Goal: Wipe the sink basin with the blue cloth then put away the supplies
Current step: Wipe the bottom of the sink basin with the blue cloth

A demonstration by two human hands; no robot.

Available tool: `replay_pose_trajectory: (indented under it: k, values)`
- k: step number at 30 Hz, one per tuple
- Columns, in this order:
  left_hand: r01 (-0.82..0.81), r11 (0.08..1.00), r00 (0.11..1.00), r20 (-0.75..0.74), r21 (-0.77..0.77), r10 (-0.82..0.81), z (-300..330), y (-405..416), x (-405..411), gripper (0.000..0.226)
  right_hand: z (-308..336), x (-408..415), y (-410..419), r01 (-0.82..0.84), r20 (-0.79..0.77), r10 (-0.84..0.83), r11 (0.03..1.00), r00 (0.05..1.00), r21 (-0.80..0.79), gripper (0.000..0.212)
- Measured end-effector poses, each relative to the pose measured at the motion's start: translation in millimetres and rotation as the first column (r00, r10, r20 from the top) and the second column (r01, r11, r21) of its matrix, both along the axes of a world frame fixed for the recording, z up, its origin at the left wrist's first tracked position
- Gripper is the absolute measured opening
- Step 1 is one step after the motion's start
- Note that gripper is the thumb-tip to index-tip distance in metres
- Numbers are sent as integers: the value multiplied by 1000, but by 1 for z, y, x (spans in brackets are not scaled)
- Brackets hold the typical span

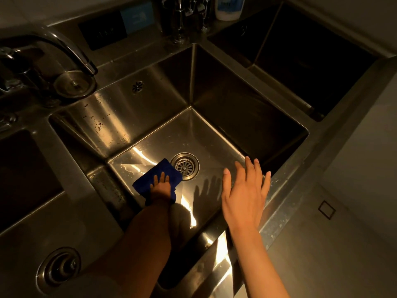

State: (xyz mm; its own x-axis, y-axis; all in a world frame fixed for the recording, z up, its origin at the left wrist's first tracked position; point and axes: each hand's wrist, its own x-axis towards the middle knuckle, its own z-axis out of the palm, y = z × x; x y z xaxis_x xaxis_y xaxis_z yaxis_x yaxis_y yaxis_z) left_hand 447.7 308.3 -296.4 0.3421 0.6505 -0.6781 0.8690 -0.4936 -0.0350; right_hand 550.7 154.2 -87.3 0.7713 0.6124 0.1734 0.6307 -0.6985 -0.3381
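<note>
The wiping step is judged to be in hand: the blue cloth (158,178) is pressed flat on the floor of the sink basin (150,117), just left of the round drain (185,166), under the left hand (161,187), whose fingers are laid fairly straight on top of it (pressing, not pinching, as far as can be seen). The right hand (245,193) is held open above the near right part of the basin, fingers spread, nothing held, its shadow cast on the steel. Droplets and streaks are seen on the far left wall, so the wipe is judged unfinished; next, the cloth should be swept past the drain to the right half and up the walls. A faucet (55,46) arches at far left. A white bottle (228,7) with a blue label stands at the far edge; its writing is too blurred to read. No other text is legible.
</note>
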Motion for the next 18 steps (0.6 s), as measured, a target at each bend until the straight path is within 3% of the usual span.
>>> replay_pose_trajectory:
  k: [9,18]
  values:
    - [-37,998,999,-3,54,38,-5,-15,-1,71,-1,0,0,1,12,-1,1000,1000,13,39]
    - [-32,999,999,33,-17,33,-5,5,-1,65,0,0,0,-8,11,8,1000,1000,-2,39]
